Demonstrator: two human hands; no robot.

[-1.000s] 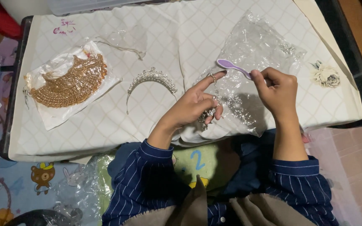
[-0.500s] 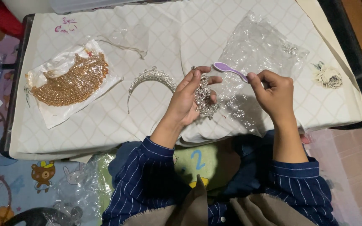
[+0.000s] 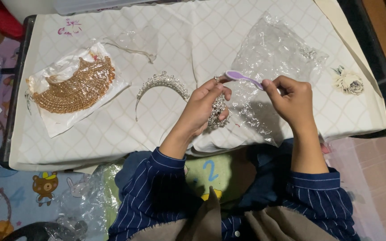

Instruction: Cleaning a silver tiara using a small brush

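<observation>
- Lifting the small silver jewelled piece (image 3: 217, 111) clear of the quilted white worktop (image 3: 193, 40), your left hand (image 3: 204, 107) now has it in a clenched grip, thumb and fingers wrapped round its sparkling band; a second ago that hand lay flat with one finger stretched toward the brush.
- Your right hand (image 3: 293, 100) keeps its pinch grip on the handle of the purple brush (image 3: 242, 78), whose oval head now sits just above the jewelled piece rather than apart from it.
- That brings brush and piece together between your two hands, near the front edge of the worktop; judged from this, the brushing looks about to start, not yet begun.
- The crumpled clear plastic bag (image 3: 273, 58) lies under and behind your right hand, where it lay before.
- The silver tiara (image 3: 161, 85) rests untouched just left of your left hand.
- Farther left, the gold beaded necklace (image 3: 74, 87) sits on its white wrapper, well apart.
- A pale fabric flower (image 3: 348, 82) lies near the right edge.
</observation>
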